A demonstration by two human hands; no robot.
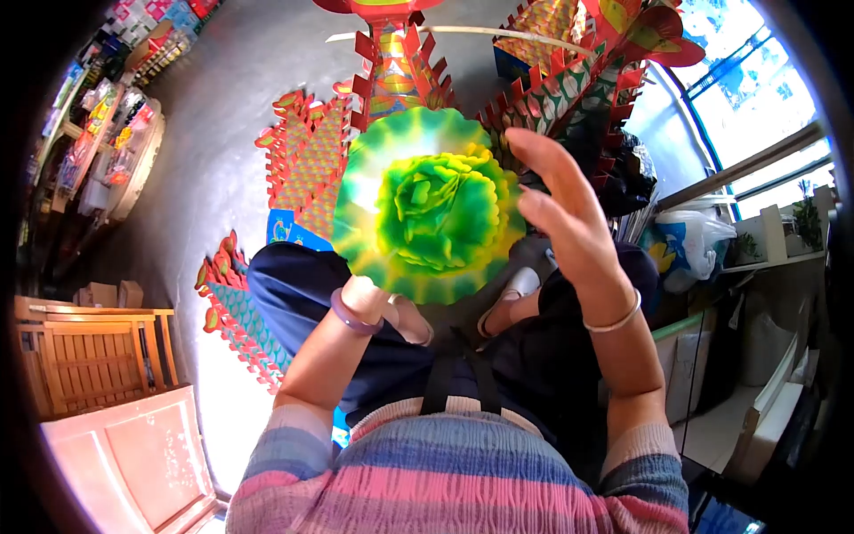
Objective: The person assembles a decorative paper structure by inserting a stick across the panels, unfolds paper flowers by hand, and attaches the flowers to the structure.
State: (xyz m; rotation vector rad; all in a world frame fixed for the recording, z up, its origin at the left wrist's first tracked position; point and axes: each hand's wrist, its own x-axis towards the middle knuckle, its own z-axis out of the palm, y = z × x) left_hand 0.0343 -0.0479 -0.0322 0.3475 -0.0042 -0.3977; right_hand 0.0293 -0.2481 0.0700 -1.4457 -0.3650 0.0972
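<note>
A: Starting at the far left, anything worth noting?

B: Shelves of small packets at upper left, slatted wood at lower left. Then, left of centre, a red-edged scaly piece on the floor.

A: And the left hand?

B: Reaches up from lower left to the near edge of the ruffled green flower, in the middle of the frame. Shows only in part, fingers hidden beneath the flower. Cannot tell how open or closed, or how firm on anything; seems, at a guess, to bear the weight.

A: How best to handle a flower like that?

B: Support low and near the middle, wrist steady, to spare the thin outer rim. Tilt or turn gently from below, and avoid squashing the bunched, yellow-edged petals.

A: Next, the right hand?

B: Hangs just right of the flower, thumb and fingers curved and well apart, clamped on nothing. Cannot tell whether touching the rim. Best to come in softly, with fingertips rather than palm.

A: Anything farther right?

B: A plastic bag right of centre, a bright window at upper right.
</note>
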